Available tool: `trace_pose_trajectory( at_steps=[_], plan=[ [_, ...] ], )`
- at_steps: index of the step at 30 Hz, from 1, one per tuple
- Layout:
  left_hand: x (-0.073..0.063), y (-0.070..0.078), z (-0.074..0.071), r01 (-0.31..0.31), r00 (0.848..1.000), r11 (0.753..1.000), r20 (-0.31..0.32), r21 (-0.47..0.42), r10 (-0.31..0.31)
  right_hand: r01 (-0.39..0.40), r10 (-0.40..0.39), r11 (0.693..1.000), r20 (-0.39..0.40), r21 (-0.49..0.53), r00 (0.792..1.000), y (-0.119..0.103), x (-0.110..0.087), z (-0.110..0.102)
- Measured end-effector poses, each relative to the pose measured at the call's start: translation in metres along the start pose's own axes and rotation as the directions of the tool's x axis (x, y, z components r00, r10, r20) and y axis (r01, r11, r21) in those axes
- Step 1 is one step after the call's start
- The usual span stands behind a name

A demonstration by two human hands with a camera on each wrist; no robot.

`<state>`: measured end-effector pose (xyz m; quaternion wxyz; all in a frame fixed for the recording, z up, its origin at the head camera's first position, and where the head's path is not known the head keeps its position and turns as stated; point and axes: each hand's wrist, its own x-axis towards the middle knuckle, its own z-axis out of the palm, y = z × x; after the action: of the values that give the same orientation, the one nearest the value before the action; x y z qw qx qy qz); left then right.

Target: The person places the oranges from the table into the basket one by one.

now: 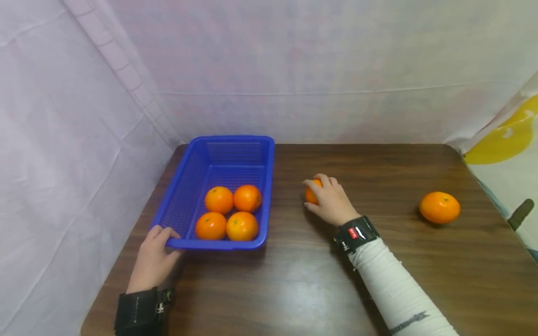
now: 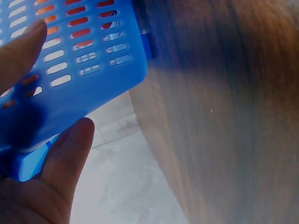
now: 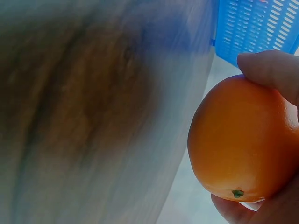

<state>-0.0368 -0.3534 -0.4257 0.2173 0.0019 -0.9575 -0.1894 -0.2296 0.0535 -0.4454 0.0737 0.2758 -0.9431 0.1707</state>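
A blue plastic basket (image 1: 269, 186) with slotted sides stands on the left of the table, several oranges (image 1: 219, 200) grouped at its near end. My left hand (image 1: 154, 256) grips the near left corner of its rim; the left wrist view shows the thumb and a finger on either side of the basket wall (image 2: 107, 70). To the right of the basket, my right hand (image 1: 332, 200) holds an orange (image 3: 243, 140), fingers and thumb curled round it. In the head view that orange is mostly hidden under the hand.
Another orange (image 1: 439, 207) lies on the right part of the brown wooden table (image 1: 294, 289). White cloth (image 1: 319, 70) hangs behind the table and along its left side. Cloth with a yellow print (image 1: 500, 140) is at the far right.
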Motion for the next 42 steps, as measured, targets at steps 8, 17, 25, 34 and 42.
trace_pose_trajectory(
  at_steps=[8,17,25,34,42],
  plan=[
    [0.000,0.001,0.000,0.049,0.998,0.999,0.038,-0.008,-0.049,0.013,-0.013,0.999,-0.007,0.033,1.000,-0.008,0.006,-0.001],
    [0.000,0.004,-0.003,0.097,0.992,0.995,0.079,-0.011,-0.095,0.041,-0.040,0.998,-0.037,0.045,0.999,-0.020,0.017,-0.002],
    [0.001,0.004,-0.003,0.091,0.993,0.996,0.072,-0.015,-0.090,0.061,-0.058,0.996,-0.048,0.065,0.997,-0.030,0.028,-0.009],
    [-0.001,0.001,-0.001,0.069,0.996,0.997,0.059,-0.018,-0.068,0.115,-0.109,0.992,-0.094,0.060,0.990,-0.040,0.040,-0.015],
    [-0.002,-0.003,0.002,0.048,0.998,0.999,0.043,-0.010,-0.047,0.141,-0.133,0.987,-0.107,0.073,0.985,-0.049,0.049,-0.021]
  ],
)
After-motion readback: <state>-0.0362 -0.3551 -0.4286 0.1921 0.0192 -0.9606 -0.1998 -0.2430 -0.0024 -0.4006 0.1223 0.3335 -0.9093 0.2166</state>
